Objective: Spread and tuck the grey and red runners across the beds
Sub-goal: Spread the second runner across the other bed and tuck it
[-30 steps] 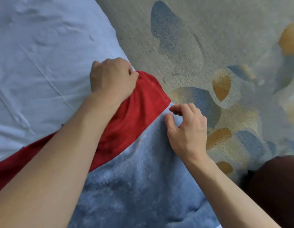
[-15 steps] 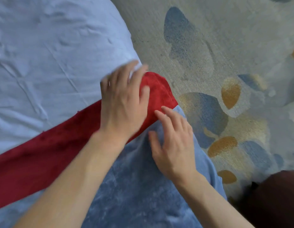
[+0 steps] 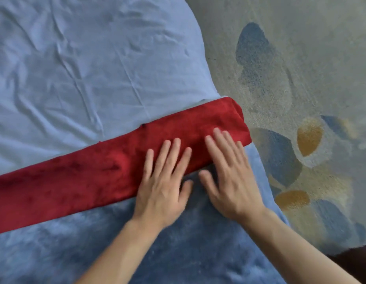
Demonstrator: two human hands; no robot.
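My left hand point(image 3: 161, 189) and right hand point(image 3: 229, 181), fingers straight, press the red runner point(image 3: 85, 179) (grey runner point(image 3: 96, 253) alongside).

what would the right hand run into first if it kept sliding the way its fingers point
The right hand would likely cross the red runner onto the pale sheet just beyond; nothing else shows in that line.
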